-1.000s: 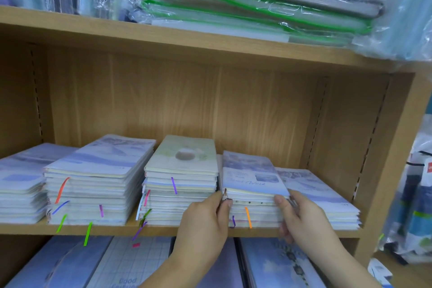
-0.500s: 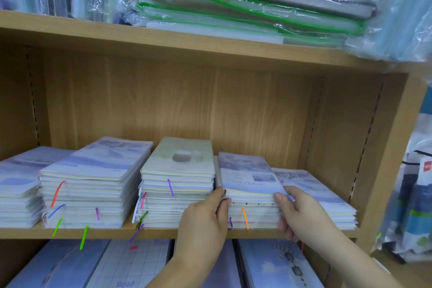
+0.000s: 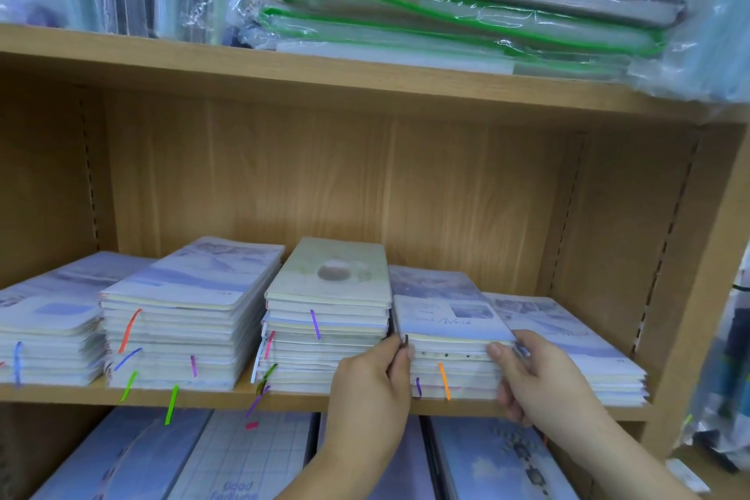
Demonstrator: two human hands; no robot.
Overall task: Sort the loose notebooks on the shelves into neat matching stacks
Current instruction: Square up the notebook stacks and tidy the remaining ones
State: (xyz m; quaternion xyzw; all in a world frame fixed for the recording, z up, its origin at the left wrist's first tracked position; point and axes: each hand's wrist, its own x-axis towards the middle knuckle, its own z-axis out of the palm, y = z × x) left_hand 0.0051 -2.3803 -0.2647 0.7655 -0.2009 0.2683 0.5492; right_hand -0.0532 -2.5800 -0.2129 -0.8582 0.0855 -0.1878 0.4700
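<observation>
Several stacks of pale blue and cream notebooks lie along the middle wooden shelf (image 3: 284,398). My left hand (image 3: 371,386) grips the left front corner of the fourth stack (image 3: 450,361), whose top notebook (image 3: 446,321) has a blue cover with handwriting. My right hand (image 3: 539,382) holds the right front corner of the same stack, thumb on its front edge. A lower stack (image 3: 576,361) sits just right of it, partly behind my right hand. A cream-topped stack (image 3: 328,321) stands to the left.
Two more notebook stacks (image 3: 182,317) fill the shelf's left part, coloured ribbon markers hanging off their fronts. Plastic-wrapped notebooks (image 3: 466,12) crowd the shelf above. Larger blue notebooks (image 3: 243,459) lie on the shelf below. The cabinet's side wall (image 3: 690,256) stands at the right.
Both hands keep hold of the same stack's front corners. The stack sits a little squarer against its neighbour; the view has shifted slightly.
</observation>
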